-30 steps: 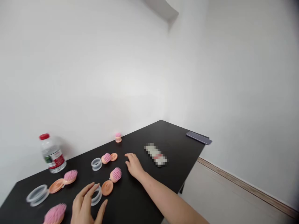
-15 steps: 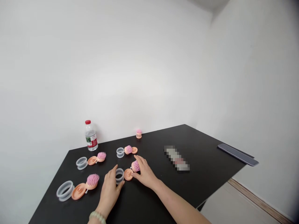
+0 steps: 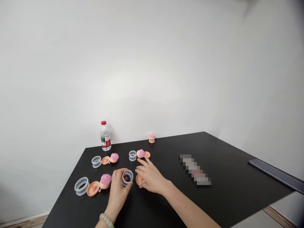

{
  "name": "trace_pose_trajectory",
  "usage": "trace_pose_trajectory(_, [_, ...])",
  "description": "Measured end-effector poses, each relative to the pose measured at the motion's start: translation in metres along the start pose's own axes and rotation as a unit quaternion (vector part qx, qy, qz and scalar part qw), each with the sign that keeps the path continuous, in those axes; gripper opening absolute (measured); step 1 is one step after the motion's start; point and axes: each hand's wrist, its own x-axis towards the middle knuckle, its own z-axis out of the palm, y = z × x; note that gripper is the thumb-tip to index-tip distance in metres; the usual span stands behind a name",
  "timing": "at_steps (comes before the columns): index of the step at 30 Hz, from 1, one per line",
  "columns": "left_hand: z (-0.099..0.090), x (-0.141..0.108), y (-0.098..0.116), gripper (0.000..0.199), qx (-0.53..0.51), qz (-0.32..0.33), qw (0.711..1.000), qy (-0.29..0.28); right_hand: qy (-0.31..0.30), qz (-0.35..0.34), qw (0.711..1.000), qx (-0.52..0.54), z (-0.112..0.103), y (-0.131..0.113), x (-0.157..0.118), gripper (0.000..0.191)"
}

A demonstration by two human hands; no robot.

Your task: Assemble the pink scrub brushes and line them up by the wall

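Observation:
My left hand [image 3: 120,188], with a beaded bracelet at the wrist, pinches a translucent plastic ring [image 3: 127,182] between thumb and fingers; the ring is tilted, its opening towards me. Just right of it, my right hand [image 3: 154,178] lies over a peach-coloured disc [image 3: 139,180] with a central knob. Its fingers are stretched and spread, and the thumb is at the disc's edge. The pink-bristled brush head of this set is hidden under the right hand. Beyond the fingertips are another pink brush head [image 3: 140,154], a peach disc [image 3: 147,154] and a clear ring [image 3: 132,158].
Two similar sets lie left, with clear rings [image 3: 81,191] [image 3: 96,166] and brush heads [image 3: 105,180] [image 3: 114,157]. A red-capped water bottle [image 3: 105,139] and an assembled brush [image 3: 151,139] stand near the wall. A pixelated item [image 3: 195,171] and a grey bar [image 3: 276,174] lie right.
The view has swung left, shifting everything rightward. My left hand has closed on the clear ring and tilted it. My right hand has moved over the brush head, covering it.

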Motion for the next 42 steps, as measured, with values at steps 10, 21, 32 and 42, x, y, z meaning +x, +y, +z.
trace_pose_trajectory(10, [0.0, 0.001, 0.003, 0.034, -0.041, -0.028, 0.999, 0.015, -0.055, -0.047, 0.996, 0.052, 0.007, -0.006, 0.005, 0.033])
trace_pose_trajectory(21, [0.004, -0.004, 0.01, 0.04, -0.114, -0.09, 0.989, -0.033, 0.041, 0.148, 0.977, 0.149, -0.007, 0.043, -0.031, 0.06])
trace_pose_trajectory(32, [0.004, -0.005, 0.012, 0.037, -0.084, -0.072, 0.993, -0.038, 0.12, 0.102, 0.938, 0.308, -0.017, 0.013, -0.022, 0.044])
trace_pose_trajectory(42, [0.003, -0.009, 0.024, 0.037, -0.098, -0.039, 0.991, -0.084, 0.092, 0.067, 0.943, 0.313, -0.007, -0.005, -0.018, 0.059])
